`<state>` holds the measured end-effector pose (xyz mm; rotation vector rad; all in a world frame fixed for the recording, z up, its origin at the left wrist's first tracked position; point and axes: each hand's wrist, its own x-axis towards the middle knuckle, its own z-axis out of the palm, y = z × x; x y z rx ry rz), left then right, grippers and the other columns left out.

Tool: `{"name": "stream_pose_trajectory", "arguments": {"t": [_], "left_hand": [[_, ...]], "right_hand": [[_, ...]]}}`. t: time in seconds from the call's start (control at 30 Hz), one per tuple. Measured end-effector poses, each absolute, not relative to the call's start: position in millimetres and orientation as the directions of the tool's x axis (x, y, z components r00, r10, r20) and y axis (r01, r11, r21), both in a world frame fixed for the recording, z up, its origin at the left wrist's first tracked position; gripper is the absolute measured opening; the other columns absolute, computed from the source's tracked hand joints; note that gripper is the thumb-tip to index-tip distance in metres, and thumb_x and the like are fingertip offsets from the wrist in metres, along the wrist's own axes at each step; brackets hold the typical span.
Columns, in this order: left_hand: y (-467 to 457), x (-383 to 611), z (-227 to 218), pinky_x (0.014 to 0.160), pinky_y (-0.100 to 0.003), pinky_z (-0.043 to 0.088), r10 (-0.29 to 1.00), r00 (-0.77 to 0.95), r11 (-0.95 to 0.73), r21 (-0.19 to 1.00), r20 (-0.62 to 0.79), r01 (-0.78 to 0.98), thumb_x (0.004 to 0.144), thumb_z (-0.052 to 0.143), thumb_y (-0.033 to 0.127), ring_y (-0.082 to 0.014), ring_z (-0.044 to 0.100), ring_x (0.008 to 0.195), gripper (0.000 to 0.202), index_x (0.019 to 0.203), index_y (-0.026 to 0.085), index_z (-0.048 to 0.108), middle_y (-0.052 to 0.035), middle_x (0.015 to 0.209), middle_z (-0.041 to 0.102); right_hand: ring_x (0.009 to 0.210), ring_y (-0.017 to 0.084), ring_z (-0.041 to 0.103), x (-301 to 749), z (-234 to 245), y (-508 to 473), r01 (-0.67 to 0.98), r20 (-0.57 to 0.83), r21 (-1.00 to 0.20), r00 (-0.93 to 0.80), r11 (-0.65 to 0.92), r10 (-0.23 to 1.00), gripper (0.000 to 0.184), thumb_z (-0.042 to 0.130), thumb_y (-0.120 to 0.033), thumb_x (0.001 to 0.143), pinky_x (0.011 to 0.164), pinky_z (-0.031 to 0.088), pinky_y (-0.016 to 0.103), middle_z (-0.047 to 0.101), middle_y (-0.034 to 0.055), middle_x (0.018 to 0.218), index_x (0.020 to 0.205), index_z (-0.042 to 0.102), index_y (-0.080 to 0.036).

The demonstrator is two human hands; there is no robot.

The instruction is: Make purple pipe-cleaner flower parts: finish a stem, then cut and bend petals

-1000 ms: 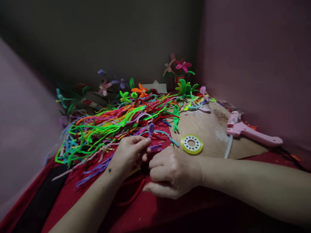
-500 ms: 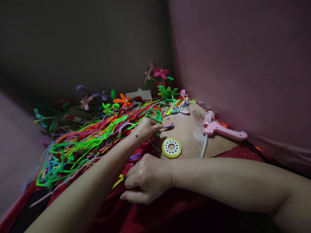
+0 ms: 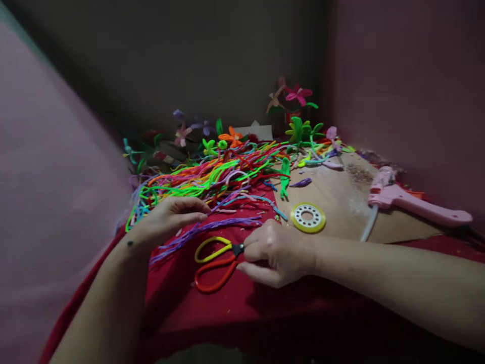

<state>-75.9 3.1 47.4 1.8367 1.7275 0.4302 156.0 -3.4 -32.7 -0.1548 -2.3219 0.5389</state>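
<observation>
My left hand [image 3: 172, 215] pinches the end of a purple pipe cleaner [image 3: 212, 228] that lies among a bundle on the red cloth [image 3: 242, 303]. My right hand [image 3: 275, 253] is closed around the blade end of a pair of scissors [image 3: 214, 260], whose yellow and orange loop handles point left on the cloth. Behind both hands spreads a heap of coloured pipe cleaners [image 3: 204, 177]. A small purple bent piece [image 3: 301, 182] rests on the cardboard sheet [image 3: 341, 202].
A yellow tape roll [image 3: 308, 217] and a pink glue gun [image 3: 409, 202] lie on the cardboard. Finished pipe-cleaner flowers [image 3: 297, 96] stand at the back by the dark wall. A green pipe-cleaner piece [image 3: 284, 183] lies beside the heap. Pink walls close in left and right.
My left hand left the small purple piece on the cardboard and drew back to the purple strands. The scissors have come into view under my right hand.
</observation>
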Motion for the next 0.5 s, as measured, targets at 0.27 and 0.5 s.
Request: {"name": "stream_pose_trajectory", "arguments": {"t": [0.27, 0.5], "left_hand": [[-2.8, -91.9, 15.1, 0.065, -0.024, 0.045, 0.989, 0.137, -0.091, 0.504, -0.055, 0.859, 0.071, 0.059, 0.041, -0.0169, 0.06, 0.074, 0.025, 0.077, 0.019, 0.068, -0.0019, 0.078, 0.067], [-3.4, -94.8, 7.2, 0.066, -0.023, 0.045, 0.988, 0.15, -0.122, 0.426, -0.033, 0.897, 0.072, 0.057, 0.038, -0.0166, 0.061, 0.074, 0.02, 0.075, 0.021, 0.068, -0.001, 0.079, 0.068]], "right_hand": [[0.047, 0.005, 0.025, 153.9, -26.8, 5.5, 0.053, 0.535, -0.805, -0.368, 0.591, 0.761, 0.044, 0.049, -0.029, 0.087, 0.045, 0.023, 0.021, 0.024, -0.0054, 0.051, 0.05, 0.029, -0.018], [0.049, 0.006, 0.025, 152.9, -30.4, 6.6, 0.107, 0.489, -0.812, -0.412, 0.573, 0.769, 0.044, 0.048, -0.032, 0.087, 0.045, 0.023, 0.022, 0.025, -0.0048, 0.052, 0.05, 0.03, -0.018]]}}
